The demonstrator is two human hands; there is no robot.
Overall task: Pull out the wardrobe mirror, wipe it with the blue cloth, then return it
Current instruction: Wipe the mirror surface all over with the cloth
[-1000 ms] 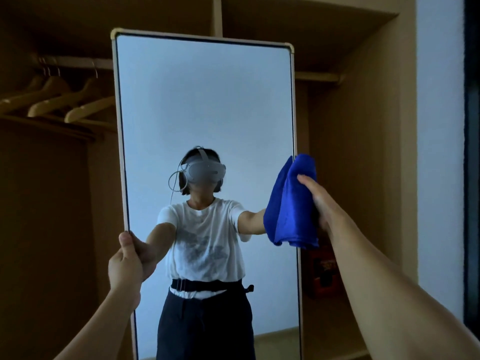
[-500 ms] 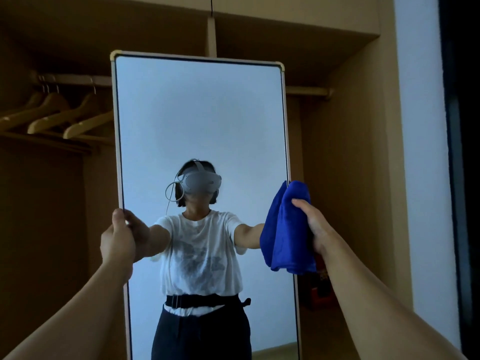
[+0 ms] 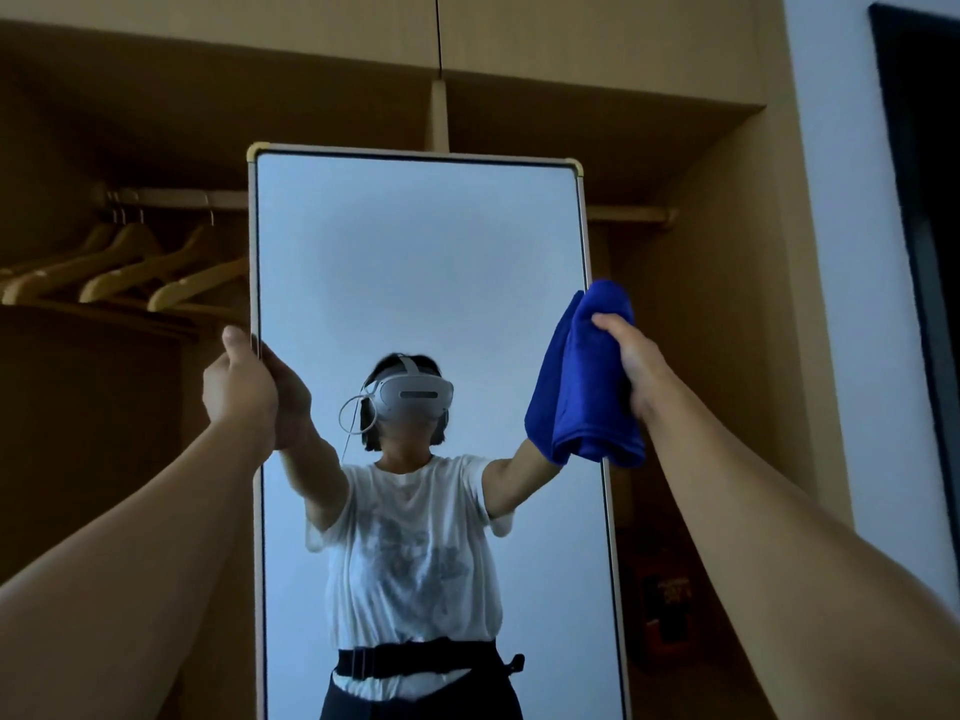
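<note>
Pale-framed tall wardrobe mirror [image 3: 415,283] stands upright before the open wooden wardrobe [image 3: 727,252]. My left hand [image 3: 239,387] grips its left edge; my right hand [image 3: 631,356] clutches the folded blue cloth [image 3: 582,387] against its right edge. Wooden hangers [image 3: 124,272] hang left.

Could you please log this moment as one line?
left hand: grips mirror left edge | right hand: holds blue cloth at right edge

Both forearms bare, no sleeves, left hand [image 3: 239,387] & right hand [image 3: 631,358] ungloved. Reflection at 6 o'clock: white printed tee, black belt, dark bottoms, white headset w/ cable.
</note>
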